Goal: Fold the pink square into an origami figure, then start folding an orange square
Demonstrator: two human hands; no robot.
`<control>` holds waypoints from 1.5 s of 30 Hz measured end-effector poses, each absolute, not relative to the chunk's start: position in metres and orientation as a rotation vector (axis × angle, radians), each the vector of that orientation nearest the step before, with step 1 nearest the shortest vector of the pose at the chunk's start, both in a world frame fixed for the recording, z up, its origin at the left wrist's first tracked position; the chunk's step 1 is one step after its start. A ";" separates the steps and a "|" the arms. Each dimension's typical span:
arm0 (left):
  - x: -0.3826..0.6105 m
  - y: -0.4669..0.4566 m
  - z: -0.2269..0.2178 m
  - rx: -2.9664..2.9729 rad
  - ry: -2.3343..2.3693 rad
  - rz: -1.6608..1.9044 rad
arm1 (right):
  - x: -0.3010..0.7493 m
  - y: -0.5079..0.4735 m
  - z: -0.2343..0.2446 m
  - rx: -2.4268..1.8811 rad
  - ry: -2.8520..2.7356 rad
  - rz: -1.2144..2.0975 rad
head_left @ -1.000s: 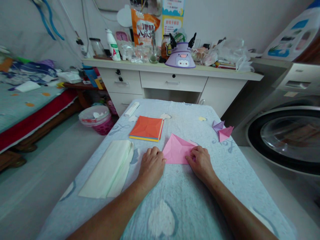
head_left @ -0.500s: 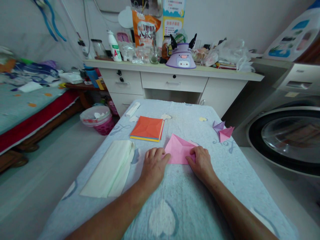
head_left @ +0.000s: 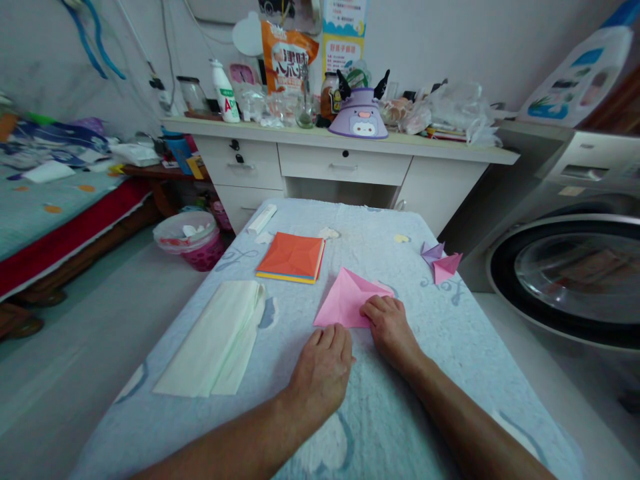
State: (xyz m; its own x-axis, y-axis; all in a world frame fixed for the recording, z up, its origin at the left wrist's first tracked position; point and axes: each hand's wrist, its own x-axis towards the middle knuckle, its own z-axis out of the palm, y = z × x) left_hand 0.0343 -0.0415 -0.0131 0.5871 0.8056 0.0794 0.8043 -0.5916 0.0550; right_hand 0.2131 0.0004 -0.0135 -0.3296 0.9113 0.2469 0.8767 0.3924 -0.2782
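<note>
A sheet of pink origami paper [head_left: 343, 300] lies folded on the cloth-covered table, creases running from its top point. My right hand [head_left: 390, 327] rests on its right part, fingers bent together and pressing it down; the thumb is hidden. At the paper's near edge is my left hand [head_left: 323, 367], its fingers curled and close together. Their undersides are turned away, so I cannot see whether anything is between them. Beyond the paper, to the left, sits a stack of square origami paper [head_left: 290, 255] with an orange-red sheet on top.
A folded pale cloth or paper [head_left: 213, 343] lies left of my hands. Folded purple [head_left: 433, 252] and pink paper pieces [head_left: 447, 268] lie at the right edge. A white bar-shaped object [head_left: 262, 219] lies far left. Behind stands a cluttered desk [head_left: 345, 163]; a washing machine [head_left: 565, 267] stands right.
My left hand has come off the paper's left corner and moved nearer and rightward, fingers now curled. My right hand has shifted slightly left over the paper. The view has turned slightly.
</note>
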 end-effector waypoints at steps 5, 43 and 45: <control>0.037 -0.050 -0.019 2.780 1.482 0.144 | 0.210 -0.007 -0.007 -1.516 -2.404 0.064; -0.004 -0.060 -0.014 2.776 1.495 0.146 | 0.205 -0.017 0.002 -1.232 -2.602 0.214; -0.005 -0.056 -0.011 2.750 1.474 0.162 | 0.205 -0.017 0.001 -1.221 -2.590 0.212</control>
